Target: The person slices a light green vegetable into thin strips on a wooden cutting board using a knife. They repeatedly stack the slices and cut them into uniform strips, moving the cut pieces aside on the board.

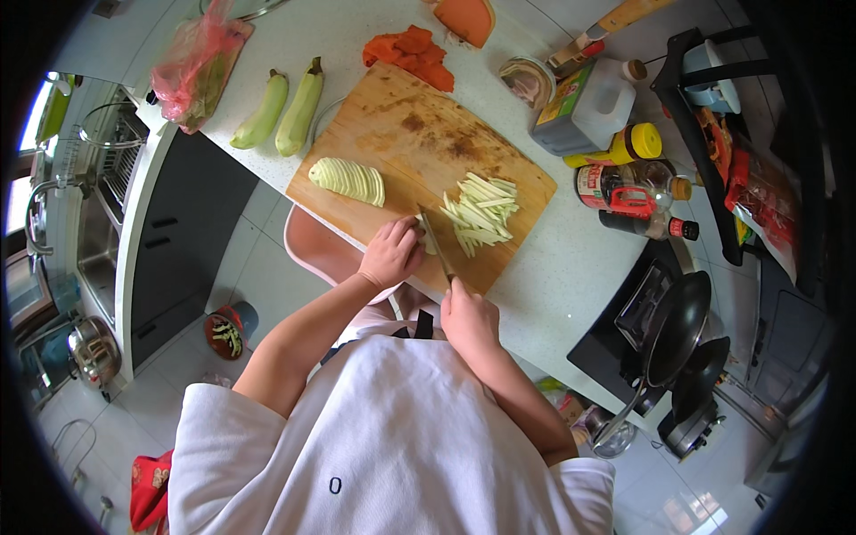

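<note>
A wooden cutting board (374,144) lies at an angle on the speckled counter. My right hand (470,314) grips the handle of a kitchen knife (436,244), its blade over the board. Just left of the blade, my left hand (394,253) presses on pale green vegetable slices (426,235), mostly hidden under its fingers. Cut strips (483,208) are heaped right of the knife. A fanned row of round-edged slices (348,180) lies on the board's left part. Beyond the board's left edge are two whole light green squashes (262,112), side by side.
An orange-red cloth (411,55) touches the board's far edge. A pink plastic bag (194,73) lies at the far left. Right of the board stand a large plastic jug (588,107) and several sauce bottles (622,187). A black wok (677,328) is on the stove at right.
</note>
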A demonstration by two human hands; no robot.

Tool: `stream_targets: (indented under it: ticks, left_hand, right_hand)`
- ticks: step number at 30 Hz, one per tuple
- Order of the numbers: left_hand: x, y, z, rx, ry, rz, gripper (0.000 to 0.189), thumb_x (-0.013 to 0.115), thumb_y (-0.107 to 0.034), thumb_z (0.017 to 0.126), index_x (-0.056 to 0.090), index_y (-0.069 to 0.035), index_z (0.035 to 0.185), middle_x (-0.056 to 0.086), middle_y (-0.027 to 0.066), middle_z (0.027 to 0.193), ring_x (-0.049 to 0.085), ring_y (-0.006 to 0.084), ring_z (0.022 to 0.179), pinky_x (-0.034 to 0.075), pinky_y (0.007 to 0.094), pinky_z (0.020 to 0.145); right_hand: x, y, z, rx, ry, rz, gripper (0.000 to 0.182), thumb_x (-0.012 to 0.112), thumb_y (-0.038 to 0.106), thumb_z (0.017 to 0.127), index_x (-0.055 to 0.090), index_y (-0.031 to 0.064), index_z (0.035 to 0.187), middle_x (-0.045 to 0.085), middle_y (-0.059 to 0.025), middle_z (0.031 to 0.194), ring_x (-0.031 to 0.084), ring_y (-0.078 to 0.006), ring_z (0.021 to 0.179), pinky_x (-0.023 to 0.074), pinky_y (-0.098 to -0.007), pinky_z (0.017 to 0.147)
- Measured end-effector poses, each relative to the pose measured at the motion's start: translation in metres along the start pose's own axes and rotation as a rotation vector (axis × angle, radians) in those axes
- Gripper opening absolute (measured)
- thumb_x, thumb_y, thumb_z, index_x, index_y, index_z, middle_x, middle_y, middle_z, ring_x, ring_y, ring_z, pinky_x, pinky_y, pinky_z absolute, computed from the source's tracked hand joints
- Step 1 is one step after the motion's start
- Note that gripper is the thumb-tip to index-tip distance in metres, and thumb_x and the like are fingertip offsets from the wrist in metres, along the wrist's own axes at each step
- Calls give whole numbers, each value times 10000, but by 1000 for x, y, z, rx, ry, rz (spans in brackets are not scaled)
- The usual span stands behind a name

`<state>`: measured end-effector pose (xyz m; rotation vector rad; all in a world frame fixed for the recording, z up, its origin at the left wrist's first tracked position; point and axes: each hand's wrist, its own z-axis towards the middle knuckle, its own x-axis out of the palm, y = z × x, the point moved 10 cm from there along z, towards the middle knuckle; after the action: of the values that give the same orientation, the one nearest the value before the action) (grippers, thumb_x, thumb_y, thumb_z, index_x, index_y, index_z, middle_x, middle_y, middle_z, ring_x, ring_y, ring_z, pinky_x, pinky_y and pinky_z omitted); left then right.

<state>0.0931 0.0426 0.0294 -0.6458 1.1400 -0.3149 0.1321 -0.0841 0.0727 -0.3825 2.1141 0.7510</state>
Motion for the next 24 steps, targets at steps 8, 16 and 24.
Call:
stream_targets:
  ticks: [8, 16, 24]
  left_hand:
    - [-2, -3, 2, 11, 2, 6, 267, 622, -127, 772, 579, -32, 1018, 555, 155, 1123, 552, 325, 1016, 469, 399, 867]
    - [4, 4, -4, -7, 23, -14, 287, 641, -120, 777, 585, -42, 1047, 537, 147, 1121, 540, 327, 1027, 460, 400, 890]
    - [1, 3, -2, -10, 35, -38, 288, 639, -123, 784, 578, -44, 1054, 537, 144, 1102, 540, 325, 1014, 460, 401, 885]
  right_hand:
    - [15, -2, 19, -55, -199, 54, 154, 513, 182, 904, 568, 50, 960, 628, -163, 621, 638, -371, 596, 495, -495, 539]
    - [-2, -24, 17, -28, -178, 41, 169, 491, 225, 926, 563, 72, 913, 616, -180, 603, 619, -398, 575, 479, -513, 522]
    - [-10, -36, 10, 41, -197, 60, 199, 522, 232, 924, 588, 48, 961, 607, -193, 617, 606, -415, 600, 465, -510, 551]
